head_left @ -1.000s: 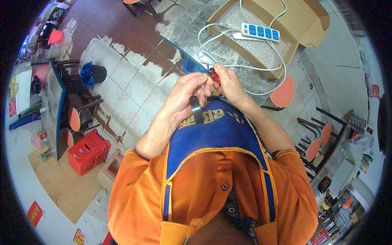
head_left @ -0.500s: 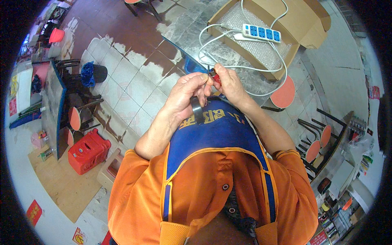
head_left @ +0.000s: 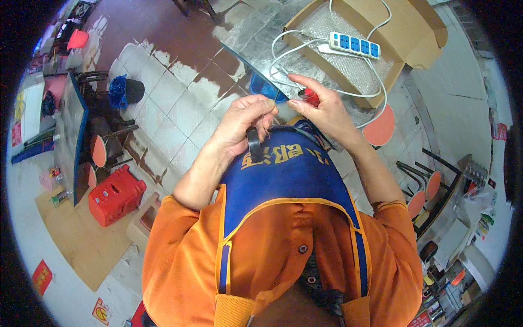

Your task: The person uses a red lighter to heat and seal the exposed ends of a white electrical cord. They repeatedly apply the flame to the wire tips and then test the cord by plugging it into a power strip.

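In front of the blue apron, my left hand (head_left: 245, 121) is closed, thumb and forefinger pinched on a thin dark wire whose end is hard to make out. A black roll of tape (head_left: 254, 144) hangs from the lower fingers of that hand. My right hand (head_left: 331, 111) stands a little apart from it, thumb and forefinger spread. A red-handled tool (head_left: 310, 97) lies in its grip; its working end is hidden, so the exact kind does not show.
Beyond my hands is a grey table (head_left: 348, 92). An open cardboard box (head_left: 406, 46) on it holds bubble wrap, with a white power strip (head_left: 354, 44) and its looped cable across it. Around stand stools (head_left: 379, 125), a red jerrycan (head_left: 116, 195) and a lined bin (head_left: 126, 91).
My right hand has drawn away to the right from my left, its forefinger and thumb spreading. The red-handled tool has come with it. The tape roll on my left hand has turned slightly.
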`<state>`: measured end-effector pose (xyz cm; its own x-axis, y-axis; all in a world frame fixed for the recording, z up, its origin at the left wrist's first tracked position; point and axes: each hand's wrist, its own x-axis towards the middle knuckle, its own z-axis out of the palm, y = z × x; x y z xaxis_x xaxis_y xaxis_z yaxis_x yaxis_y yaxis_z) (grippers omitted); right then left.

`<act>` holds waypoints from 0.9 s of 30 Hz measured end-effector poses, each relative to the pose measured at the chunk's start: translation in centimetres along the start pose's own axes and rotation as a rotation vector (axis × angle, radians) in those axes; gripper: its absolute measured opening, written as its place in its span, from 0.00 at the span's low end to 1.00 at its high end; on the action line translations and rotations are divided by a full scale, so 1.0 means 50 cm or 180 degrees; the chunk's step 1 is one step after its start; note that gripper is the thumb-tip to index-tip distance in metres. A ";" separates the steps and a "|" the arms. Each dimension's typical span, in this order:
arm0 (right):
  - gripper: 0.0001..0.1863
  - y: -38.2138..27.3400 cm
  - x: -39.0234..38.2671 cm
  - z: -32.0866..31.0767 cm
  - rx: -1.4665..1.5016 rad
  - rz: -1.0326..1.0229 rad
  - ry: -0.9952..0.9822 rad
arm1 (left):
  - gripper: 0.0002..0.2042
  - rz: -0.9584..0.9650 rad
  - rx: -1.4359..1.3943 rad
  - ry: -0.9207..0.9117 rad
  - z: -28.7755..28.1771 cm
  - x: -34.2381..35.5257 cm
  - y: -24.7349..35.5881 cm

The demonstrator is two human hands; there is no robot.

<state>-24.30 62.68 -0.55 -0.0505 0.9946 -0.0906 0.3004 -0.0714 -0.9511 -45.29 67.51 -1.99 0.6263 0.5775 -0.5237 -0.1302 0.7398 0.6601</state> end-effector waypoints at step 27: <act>0.09 0.070 0.002 0.040 -0.0907 -0.1156 -0.0340 | 0.09 -0.0285 0.0435 -0.0265 -0.033 -0.053 -0.028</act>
<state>-25.15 62.37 -4.45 -0.2939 0.9370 0.1888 0.4937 0.3180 -0.8094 -48.02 65.50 -2.43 0.6928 0.4767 -0.5410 0.0311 0.7298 0.6829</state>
